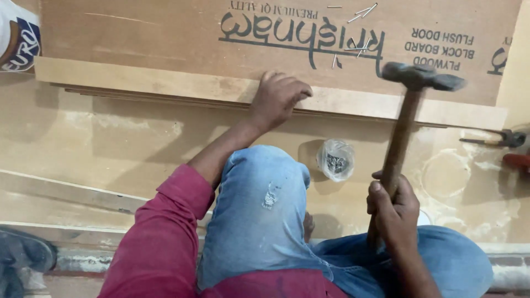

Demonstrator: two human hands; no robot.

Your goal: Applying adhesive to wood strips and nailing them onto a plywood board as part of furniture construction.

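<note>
My right hand [393,207] grips the wooden handle of a hammer [406,118]. Its steel head is raised and blurred over the edge of a brown plywood board [165,38]. My left hand [277,98] rests on a pale wooden edging strip [138,80] along that board's near edge, fingers curled as if pinching something small that I cannot make out. A few loose nails [361,12] lie on the board beyond the hammer. A clear plastic bag of nails [335,160] sits on the floor between my hands.
My bent knee in blue jeans [265,204] fills the middle foreground, with a red sleeve on my left arm. Pliers [497,138] and a red-handled tool [519,161] lie at the right edge. Thin wooden strips [61,190] lie at left, a dark shoe [22,251] bottom left.
</note>
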